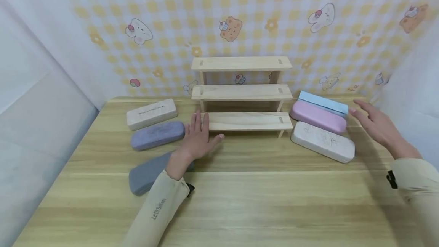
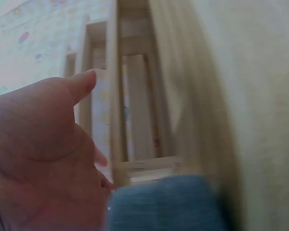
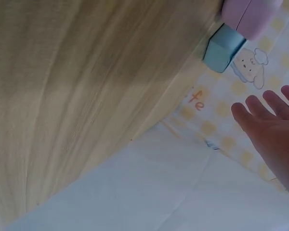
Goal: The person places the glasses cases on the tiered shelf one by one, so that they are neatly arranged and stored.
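My left hand (image 1: 197, 140), fingers straight, is at the left end of the bottom step of a three-tier wooden shelf (image 1: 247, 121); whether it touches the wood I cannot tell. Partly under that wrist lies a grey-blue glasses case (image 1: 147, 174). A purple-blue case (image 1: 157, 135) and a beige case with lettering (image 1: 152, 114) lie left of the shelf. My right hand (image 1: 375, 125) hovers with extended fingers just right of a light blue case (image 1: 322, 103). Beside that case are a pink-purple case (image 1: 318, 116) and a white patterned case (image 1: 322, 142).
All of it stands on a wood-grain table (image 1: 274, 201). Behind the shelf hangs a yellow checked cloth (image 1: 205, 22) with cartoon animals. White sheets (image 1: 41, 71) border the table at left and right.
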A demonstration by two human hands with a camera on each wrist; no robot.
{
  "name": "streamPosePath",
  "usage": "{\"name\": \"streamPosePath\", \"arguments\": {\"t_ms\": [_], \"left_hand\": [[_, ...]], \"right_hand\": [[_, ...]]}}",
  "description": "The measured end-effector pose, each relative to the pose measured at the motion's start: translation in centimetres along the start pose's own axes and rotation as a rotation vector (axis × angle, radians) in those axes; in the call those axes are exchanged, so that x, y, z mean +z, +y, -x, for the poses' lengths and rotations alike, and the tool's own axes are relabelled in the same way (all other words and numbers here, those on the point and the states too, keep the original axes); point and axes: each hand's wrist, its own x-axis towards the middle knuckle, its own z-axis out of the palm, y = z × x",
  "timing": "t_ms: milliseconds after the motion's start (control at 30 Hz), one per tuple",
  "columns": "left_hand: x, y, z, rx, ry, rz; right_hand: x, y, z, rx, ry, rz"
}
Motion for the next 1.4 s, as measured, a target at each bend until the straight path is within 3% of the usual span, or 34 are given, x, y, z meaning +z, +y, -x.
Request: {"name": "streamPosePath", "arguments": {"t_ms": [233,400,633,867,1200,1400], "left_hand": [[0.9,-0.2,-0.4,0.003,0.031,-0.058],[0.9,0.0,-0.3,-0.008,0.029,-0.076],[1.1,-0.3,-0.3,0.006,0.044,-0.110],[0.8,-0.8,0.6,-0.001,0.034,-0.092],[0.8,-0.4,-0.2,-0.001,0.039,-0.069],[0.8,-0.4,-0.1,-0.007,0.040,-0.084]], "right_hand": [[-1.0,1.1,-2.3,0.079,-0.098,-0.058],[-1.1,2.4,-3.5,0.084,-0.121,-0.076],[-0.6,3.6,-4.4,0.070,-0.176,-0.213],[1.1,4.0,-5.4,0.093,-0.207,-0.163],[1.1,4.5,-6.6,0.048,-0.112,-0.161],[1.5,4.4,-7.0,0.022,-0.120,-0.087]]}}
